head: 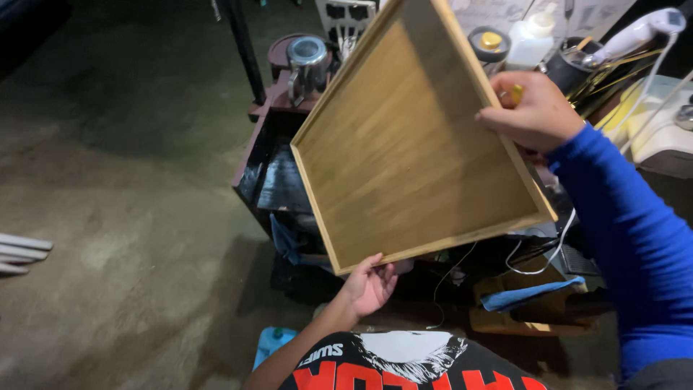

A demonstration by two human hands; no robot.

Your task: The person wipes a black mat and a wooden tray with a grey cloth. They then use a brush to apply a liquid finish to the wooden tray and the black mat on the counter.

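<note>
Two hands hold one wooden tray (pixel 404 144) up in the air, tilted so its flat bamboo-coloured bottom and raised rim face the person. The left hand (pixel 369 285) grips the tray's lower edge from below, fingers curled over the rim near the bottom corner. The right hand (pixel 530 112), coming out of a bright blue sleeve (pixel 628 238), is clamped on the right-hand rim, thumb on the near face and fingers wrapped behind; something small and yellow shows between its fingers, too small to tell what it is.

Behind the tray stands a dark, cluttered table (pixel 271 170). At its far left corner sits a steel mug (pixel 307 61) with a handle. Past the tray's upper edge there is a round tin with a yellow knob (pixel 487 40) and, just beside it, a white plastic bottle (pixel 530 40). To the right a white handheld appliance (pixel 639 32) rests with its cord trailing down. White cables (pixel 538 260) hang below the tray, and a blue cloth (pixel 530 294) lies on a cardboard box (pixel 527 318) under them. Everything stands on a bare concrete floor (pixel 123 180), where a few white bars (pixel 22 253) poke in from the left edge.
</note>
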